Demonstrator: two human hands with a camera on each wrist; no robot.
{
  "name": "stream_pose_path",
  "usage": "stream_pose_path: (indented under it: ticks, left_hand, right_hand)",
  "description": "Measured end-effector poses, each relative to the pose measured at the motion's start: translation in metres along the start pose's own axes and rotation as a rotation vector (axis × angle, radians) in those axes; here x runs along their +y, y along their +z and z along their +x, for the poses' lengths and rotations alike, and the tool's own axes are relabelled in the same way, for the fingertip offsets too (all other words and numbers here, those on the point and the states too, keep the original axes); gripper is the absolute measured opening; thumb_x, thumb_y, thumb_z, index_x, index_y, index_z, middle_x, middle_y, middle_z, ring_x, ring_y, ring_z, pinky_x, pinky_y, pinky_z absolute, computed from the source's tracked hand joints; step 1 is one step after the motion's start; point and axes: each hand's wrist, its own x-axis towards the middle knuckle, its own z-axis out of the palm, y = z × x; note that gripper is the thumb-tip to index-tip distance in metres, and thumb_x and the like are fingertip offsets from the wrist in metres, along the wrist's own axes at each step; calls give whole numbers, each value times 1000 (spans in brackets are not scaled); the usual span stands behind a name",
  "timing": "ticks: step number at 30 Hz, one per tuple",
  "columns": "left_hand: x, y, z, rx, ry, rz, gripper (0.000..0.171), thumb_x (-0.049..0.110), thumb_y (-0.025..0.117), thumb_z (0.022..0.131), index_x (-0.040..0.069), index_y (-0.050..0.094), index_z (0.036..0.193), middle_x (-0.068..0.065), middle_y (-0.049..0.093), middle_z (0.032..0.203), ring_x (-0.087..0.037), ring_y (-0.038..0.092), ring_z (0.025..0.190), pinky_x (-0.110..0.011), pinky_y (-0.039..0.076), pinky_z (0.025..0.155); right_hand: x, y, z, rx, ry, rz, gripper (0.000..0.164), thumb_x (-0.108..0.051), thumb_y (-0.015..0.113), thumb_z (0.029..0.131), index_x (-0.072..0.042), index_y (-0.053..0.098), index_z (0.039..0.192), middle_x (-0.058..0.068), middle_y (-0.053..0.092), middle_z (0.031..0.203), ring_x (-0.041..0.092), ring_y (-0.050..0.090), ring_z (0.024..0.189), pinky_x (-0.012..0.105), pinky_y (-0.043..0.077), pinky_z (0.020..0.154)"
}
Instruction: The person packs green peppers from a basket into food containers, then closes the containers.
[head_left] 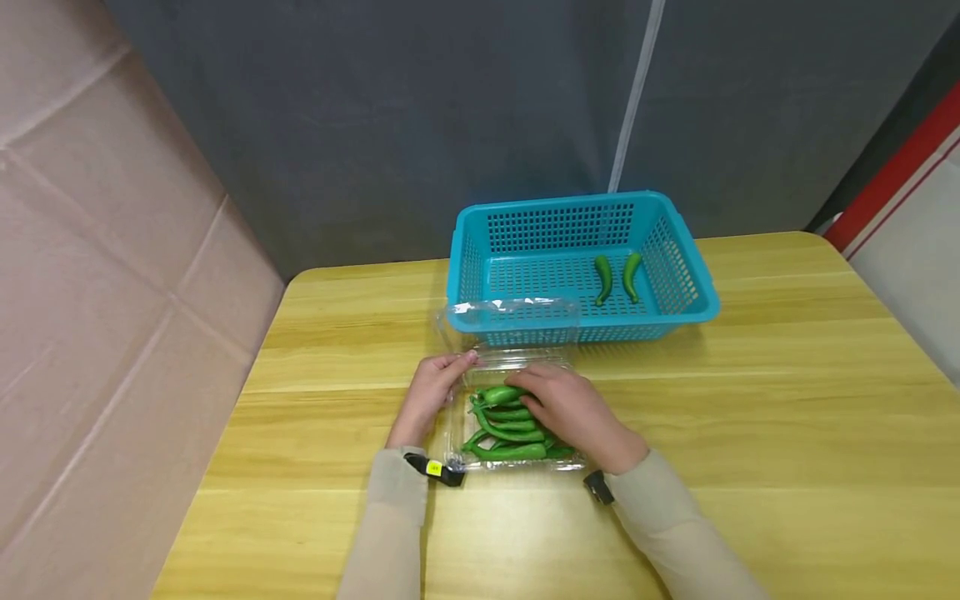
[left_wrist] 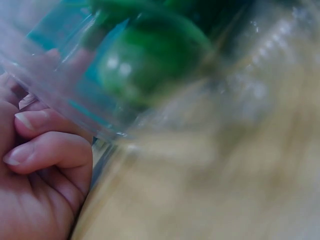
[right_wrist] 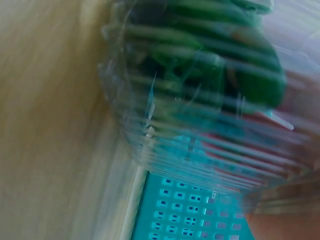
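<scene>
A clear plastic clamshell box (head_left: 453,437) lies on the table with its lid (head_left: 517,312) raised toward the back. Several long green peppers (head_left: 510,452) fill its tray, and through the plastic they show in both wrist views. My left hand (head_left: 429,392) holds the box at its left rim, thumb on top; in the left wrist view its fingers (left_wrist: 55,150) are curled beside the plastic wall. Reaching into the box from the right, my right hand (head_left: 573,412) grips the end of the uppermost green pepper (head_left: 498,395). The box wall blurs the right fingers in the right wrist view.
Right behind the box stands a blue perforated basket (head_left: 693,314), with the raised lid overlapping its front left side. Two green peppers (head_left: 603,279) lie inside, toward its right end. The wooden table (head_left: 787,400) extends to both sides; a dark grey partition (head_left: 375,133) rises behind it.
</scene>
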Motion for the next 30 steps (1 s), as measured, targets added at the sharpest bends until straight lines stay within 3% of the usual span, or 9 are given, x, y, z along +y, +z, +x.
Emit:
stream_pose_path:
  ticks: [6, 22, 30]
  left_hand:
    - [-1, 0, -1, -5, -9, -2, 43, 54, 61, 75, 15, 71, 91, 5, 39, 50, -9, 28, 38, -23, 22, 35]
    - [-1, -2, 0, -27, 6, -7, 42, 50, 60, 79, 12, 70, 95, 5, 36, 46, -7, 29, 38, -22, 22, 34]
    - [22, -1, -12, -40, -9, -11, 35, 35, 58, 86, 3, 67, 97, 4, 36, 47, -5, 30, 37, -21, 24, 36]
  right_hand:
    - [-1, -1, 0, -16, 20, 5, 34, -9, 64, 81, -14, 60, 114, -1, 61, 108, 16, 56, 99, 34, 45, 84]
    - [-3, -4, -1, 10, 6, -21, 31, -6, 64, 79, -16, 63, 109, -3, 61, 107, 14, 54, 101, 33, 44, 86]
    - [-2, -3, 0, 13, -7, -13, 30, -6, 63, 80, -17, 64, 108, -6, 61, 106, 12, 54, 102, 31, 43, 87]
